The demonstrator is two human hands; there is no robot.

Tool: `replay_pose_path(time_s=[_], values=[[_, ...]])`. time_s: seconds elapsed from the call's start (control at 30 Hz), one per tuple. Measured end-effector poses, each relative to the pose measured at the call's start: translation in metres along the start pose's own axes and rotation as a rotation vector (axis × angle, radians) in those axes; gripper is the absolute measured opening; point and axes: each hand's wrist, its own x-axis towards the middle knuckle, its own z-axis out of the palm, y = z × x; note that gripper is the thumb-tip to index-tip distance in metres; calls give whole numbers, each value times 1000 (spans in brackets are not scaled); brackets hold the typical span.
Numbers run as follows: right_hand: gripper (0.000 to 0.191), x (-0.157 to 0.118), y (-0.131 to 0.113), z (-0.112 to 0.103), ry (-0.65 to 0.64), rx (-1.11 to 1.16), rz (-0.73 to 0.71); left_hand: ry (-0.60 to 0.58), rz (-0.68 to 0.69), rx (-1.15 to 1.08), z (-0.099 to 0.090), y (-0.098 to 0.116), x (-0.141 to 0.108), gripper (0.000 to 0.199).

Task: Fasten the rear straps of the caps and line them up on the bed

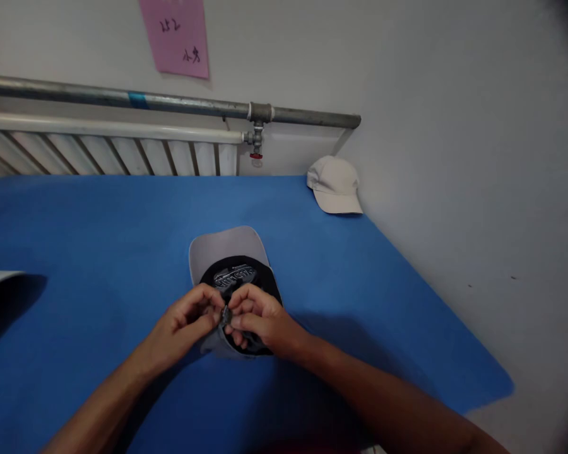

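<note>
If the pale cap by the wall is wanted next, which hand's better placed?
Right, I think: the right hand is nearer the pale cap than the left hand, though both are busy at the grey cap.

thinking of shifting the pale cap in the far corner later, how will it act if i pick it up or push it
The pale cap is probably light, being thin-looking fabric. Its crown would likely dent when gripped, since it already looks softly creased, while the smooth, curved brim seems stiffer. Pushed, it would probably slide rather than roll, sitting crown up on the blue surface.

The pink paper [177,41] reads "252" and "小"; the cap [227,244] has unclear lettering [235,275].
</note>
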Motion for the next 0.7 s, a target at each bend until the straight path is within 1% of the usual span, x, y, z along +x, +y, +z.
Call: replay_pose_path(time_s=[0.07,0.13,0.2,0.27,0.37,0.43,0.5,0.57,0.63,0.7], values=[[19,-3,-3,1,15,-75,3,-22,29,53,-2,3,-3,11],[17,-6,-7,4,34,-167,-24,-33,93,95,-2,8,-5,11],[13,-11,-12,7,46,-294,-93,-34,166,154,0,12,-7,9],[13,-16,-17,11,57,-457,-171,-33,214,231,3,16,-8,12],[22,-21,-19,15,83,-693,-261,-26,240,296,6,20,-9,15],[27,-22,-17,16,119,-806,-375,-22,246,284,8,21,-10,14],[25,-22,-15,17,146,-887,-524,-14,245,247,8,22,-12,14],[21,-22,-13,16,146,-932,-621,-4,236,208,7,24,-13,14],[19,-22,-15,16,135,-959,-649,-1,237,169,4,24,-15,14],[17,-23,-17,14,141,-985,-639,-6,247,107,-2,24,-17,14]])
